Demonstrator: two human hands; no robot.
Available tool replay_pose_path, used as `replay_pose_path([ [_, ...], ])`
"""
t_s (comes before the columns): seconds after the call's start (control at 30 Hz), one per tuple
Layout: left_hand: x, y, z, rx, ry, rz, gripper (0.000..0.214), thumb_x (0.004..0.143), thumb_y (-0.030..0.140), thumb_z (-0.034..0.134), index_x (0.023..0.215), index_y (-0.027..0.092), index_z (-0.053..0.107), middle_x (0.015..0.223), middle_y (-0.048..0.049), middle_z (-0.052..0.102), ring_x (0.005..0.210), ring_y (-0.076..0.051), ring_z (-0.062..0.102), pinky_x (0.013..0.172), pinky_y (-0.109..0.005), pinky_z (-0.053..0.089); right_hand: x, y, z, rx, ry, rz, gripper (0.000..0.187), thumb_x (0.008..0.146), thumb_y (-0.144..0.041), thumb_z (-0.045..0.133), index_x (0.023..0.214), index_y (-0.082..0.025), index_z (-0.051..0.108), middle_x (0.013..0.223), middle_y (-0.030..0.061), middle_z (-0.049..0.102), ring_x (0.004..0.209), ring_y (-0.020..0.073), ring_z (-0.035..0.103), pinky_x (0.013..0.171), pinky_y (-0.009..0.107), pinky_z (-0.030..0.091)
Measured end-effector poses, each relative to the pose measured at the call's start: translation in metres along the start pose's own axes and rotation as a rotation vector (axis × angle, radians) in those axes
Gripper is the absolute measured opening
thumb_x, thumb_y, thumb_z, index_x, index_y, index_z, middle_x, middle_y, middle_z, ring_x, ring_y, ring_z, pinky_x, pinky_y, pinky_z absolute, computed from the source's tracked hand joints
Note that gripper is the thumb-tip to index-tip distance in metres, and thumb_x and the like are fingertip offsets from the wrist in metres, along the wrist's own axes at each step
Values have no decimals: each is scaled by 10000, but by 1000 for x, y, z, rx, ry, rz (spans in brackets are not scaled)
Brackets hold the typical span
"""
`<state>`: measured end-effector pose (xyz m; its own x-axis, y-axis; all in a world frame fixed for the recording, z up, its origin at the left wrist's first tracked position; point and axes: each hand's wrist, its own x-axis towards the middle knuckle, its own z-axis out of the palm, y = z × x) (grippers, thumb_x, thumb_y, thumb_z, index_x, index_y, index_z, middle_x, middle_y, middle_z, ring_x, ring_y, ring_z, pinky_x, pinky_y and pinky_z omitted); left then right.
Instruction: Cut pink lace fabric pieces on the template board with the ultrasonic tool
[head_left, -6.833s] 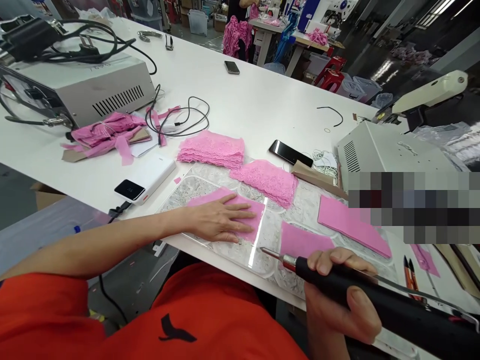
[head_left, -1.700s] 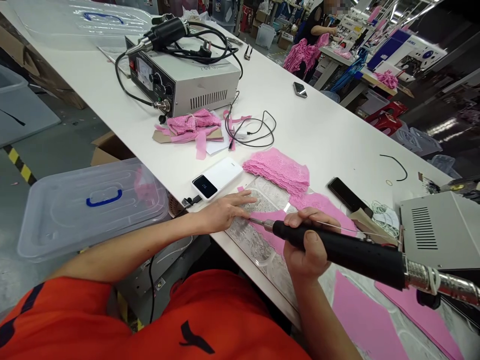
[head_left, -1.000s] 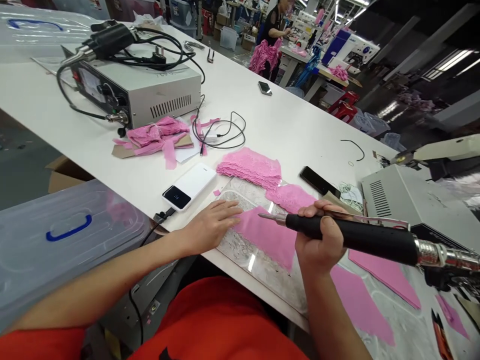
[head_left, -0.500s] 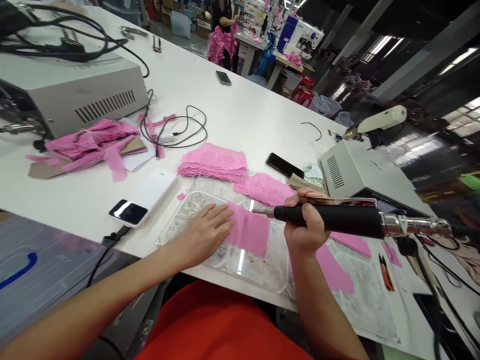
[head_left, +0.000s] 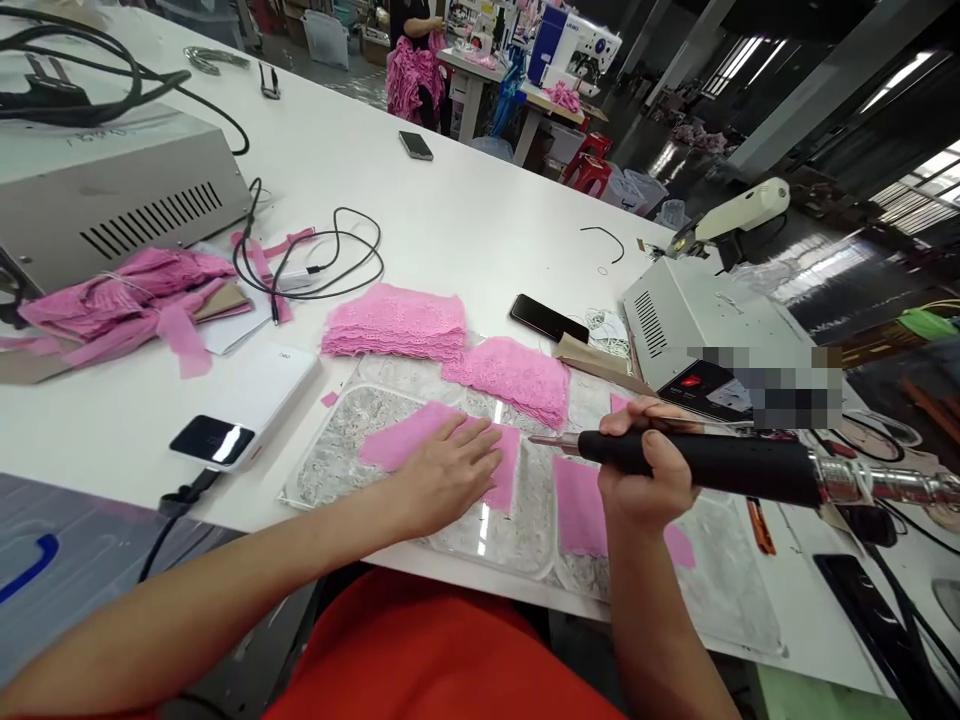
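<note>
My left hand [head_left: 450,475] lies flat, fingers stretched out, on a pink fabric piece [head_left: 401,438] that shows on both sides of it. Under the fabric is a clear plastic tray or lid [head_left: 525,545] with a mottled grey surface. My right hand [head_left: 649,475] is wrapped round a black-handled corded tool [head_left: 720,465], whose tapered metal tip points left, just right of the fabric. A thin shiny strip lies along the handle under my fingers; its kind is unclear. Another pink piece [head_left: 577,505] lies left of my right wrist.
Two pink lace stacks [head_left: 397,322] [head_left: 517,380] sit behind the trays. A black phone [head_left: 547,318] lies beyond them. Grey vented boxes stand left [head_left: 135,190] and right [head_left: 697,330]. A white power bank [head_left: 274,395], cables and an orange cutter [head_left: 760,525] are around. A person stands far back.
My left hand has moved right over the fabric, which now shows to its left as well. The tool has shifted right, its tip off the fabric. The view has turned slightly.
</note>
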<state>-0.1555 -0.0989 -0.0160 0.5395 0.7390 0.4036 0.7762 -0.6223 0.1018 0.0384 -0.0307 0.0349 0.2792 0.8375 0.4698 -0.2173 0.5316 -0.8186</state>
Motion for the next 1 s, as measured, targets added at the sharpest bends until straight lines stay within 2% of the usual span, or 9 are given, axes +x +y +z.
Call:
replay_pose_path([
  [0.3, 10, 2, 13, -47, -106, 7, 385, 995, 341, 451, 1313, 139, 531, 1405, -122, 531, 1316, -305, 479, 1082, -481, 384, -1, 2, -5, 24, -1, 16, 168, 637, -227, 547, 800, -203, 578, 811, -7, 561, 554, 100, 531, 563, 291, 433],
  [0.63, 11, 1, 13, -66, -140, 48, 404, 1014, 344, 404, 1347, 146, 518, 1450, -154, 473, 1338, -305, 454, 1107, -525, 328, 0, 6, -4, 45, 0, -1, 159, 666, -243, 566, 822, -212, 569, 844, -7, 579, 565, 103, 541, 572, 307, 449],
  [1.0, 13, 1, 11, -74, -156, 43, 366, 1011, 345, 417, 1325, 202, 539, 1457, -117, 475, 1338, -293, 453, 1135, -561, 254, 1, 11, -5, 61, -6, -25, 164, 672, -234, 565, 834, -213, 581, 846, -5, 583, 572, 105, 547, 576, 310, 457],
])
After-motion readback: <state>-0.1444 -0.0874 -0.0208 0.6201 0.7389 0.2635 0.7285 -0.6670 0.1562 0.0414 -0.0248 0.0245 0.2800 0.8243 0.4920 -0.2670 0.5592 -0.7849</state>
